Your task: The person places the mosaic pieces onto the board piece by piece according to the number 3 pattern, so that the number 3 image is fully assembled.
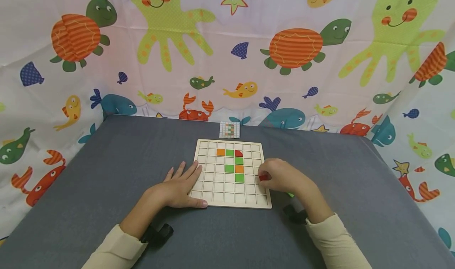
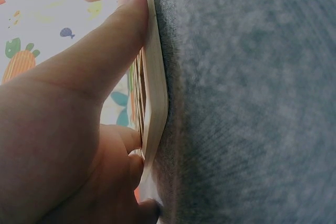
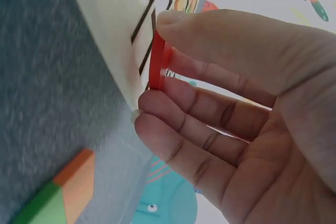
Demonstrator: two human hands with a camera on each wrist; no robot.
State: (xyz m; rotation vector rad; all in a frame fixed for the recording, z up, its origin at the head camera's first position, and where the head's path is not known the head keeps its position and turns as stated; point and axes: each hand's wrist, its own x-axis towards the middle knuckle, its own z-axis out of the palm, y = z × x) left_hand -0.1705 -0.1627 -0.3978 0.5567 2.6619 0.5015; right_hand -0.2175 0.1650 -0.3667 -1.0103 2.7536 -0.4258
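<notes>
A pale wooden grid board (image 1: 213, 188) lies on the grey cloth. Orange, green and red tiles sit in its cells, among them a red piece with a rounded corner (image 1: 238, 153) and a green tile (image 1: 239, 178) lower down. My left hand (image 1: 177, 190) rests with spread fingers on the board's left side, its thumb (image 2: 118, 35) along the near edge. Over the right edge, my right hand (image 1: 282, 176) pinches a red tile (image 3: 156, 61) between thumb and fingers; the tile stands on edge close to the grid in the right wrist view.
A small card with a coloured grid pattern (image 1: 229, 130) lies behind the board. Beside the board's right side, a green and orange piece (image 3: 79, 182) rests on the cloth (image 3: 42, 77), mostly hidden by the right arm in the head view. A printed curtain (image 1: 220, 67) hangs behind.
</notes>
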